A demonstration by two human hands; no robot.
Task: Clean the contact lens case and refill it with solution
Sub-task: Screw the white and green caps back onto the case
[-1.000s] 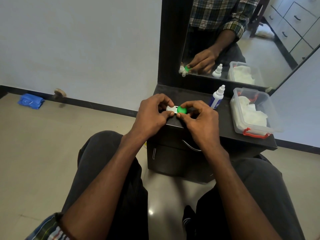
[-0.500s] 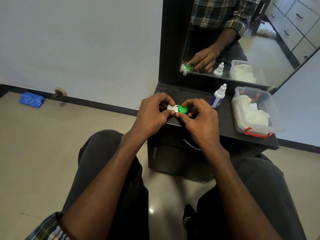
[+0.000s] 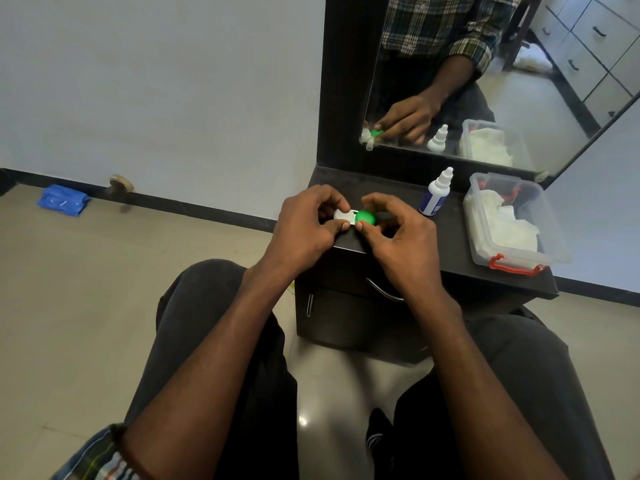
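A white contact lens case [image 3: 343,214] with a green cap [image 3: 365,217] on its right well sits at the near left edge of the dark dresser top [image 3: 450,244]. My left hand [image 3: 304,226] pinches the white left end between thumb and fingers. My right hand [image 3: 391,233] curls its thumb and forefinger round the green cap. A white solution bottle [image 3: 434,195] with a blue label stands upright just right of my right hand, apart from it.
A clear plastic box [image 3: 550,251] with red latches holds white tissues at the right of the dresser top. The mirror [image 3: 485,64] rises behind. A blue cloth [image 3: 62,199] lies on the floor by the wall at left. My knees flank the dresser.
Both hands stay on the case. My right fingers have shifted slightly round the green cap, and its forefinger has lifted a little.
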